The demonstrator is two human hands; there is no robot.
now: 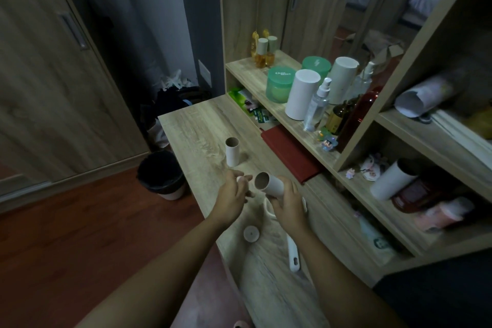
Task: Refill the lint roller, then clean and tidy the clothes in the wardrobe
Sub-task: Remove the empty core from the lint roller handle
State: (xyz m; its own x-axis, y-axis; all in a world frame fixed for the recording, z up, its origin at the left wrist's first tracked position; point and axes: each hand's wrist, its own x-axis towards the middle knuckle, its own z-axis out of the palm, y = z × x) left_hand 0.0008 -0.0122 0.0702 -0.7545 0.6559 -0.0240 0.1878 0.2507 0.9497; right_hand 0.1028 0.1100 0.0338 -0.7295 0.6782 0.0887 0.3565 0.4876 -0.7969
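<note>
Right hand (288,202) grasps refill roll (269,184) at frame centre, above tabletop (191,125). Left hand (231,196) pinches small white piece (240,179) beside roll's open end. Empty cardboard tube (233,152) upright just above hands. Lint roller handle (292,254) and round white cap (251,233) lie below hands.

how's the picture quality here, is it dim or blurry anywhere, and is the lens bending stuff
Head view: dim, flat indoor light with no hard glare; the wide lens tilts and bows the wardrobe door; the centre is fairly sharp, and the roll in the right hand reads clearly; the rolled paper on the right shelf smears near the edge.
</note>
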